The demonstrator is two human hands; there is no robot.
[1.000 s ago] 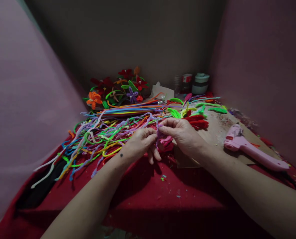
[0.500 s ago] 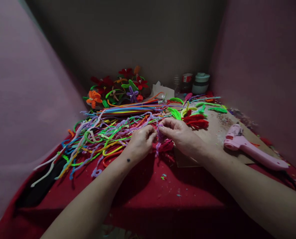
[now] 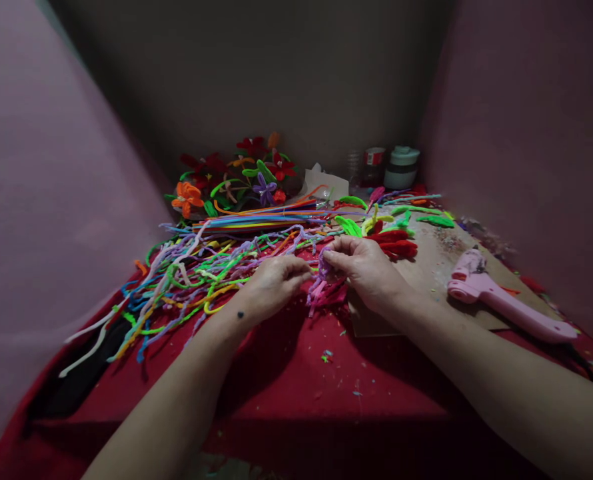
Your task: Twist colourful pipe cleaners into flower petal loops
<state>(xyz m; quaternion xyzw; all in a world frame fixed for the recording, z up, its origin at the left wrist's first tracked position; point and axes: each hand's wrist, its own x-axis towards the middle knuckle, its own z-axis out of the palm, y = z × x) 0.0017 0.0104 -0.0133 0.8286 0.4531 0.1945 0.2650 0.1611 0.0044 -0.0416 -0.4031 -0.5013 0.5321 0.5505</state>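
Note:
Both my hands meet at the middle of a red cloth [image 3: 296,373]. My right hand [image 3: 369,270] pinches a small purple and pink pipe-cleaner piece [image 3: 321,283] at its top. My left hand [image 3: 274,283] has its fingers curled and its fingertips at the same piece from the left. A loose tangle of coloured pipe cleaners [image 3: 196,273] lies just left of my left hand. Red pipe-cleaner petals [image 3: 396,243] sit right behind my right hand.
A pink glue gun [image 3: 501,300] lies on a cardboard sheet [image 3: 431,267] at the right. Finished pipe-cleaner flowers [image 3: 236,177] stand at the back left, straight pipe cleaners [image 3: 256,220] before them, jars [image 3: 401,167] at the back right. Walls close in on three sides.
My left hand has slid a little left and down, its fingers flattening. The right hand has shifted slightly away from me with the purple piece. The glue gun and piles have stayed put.

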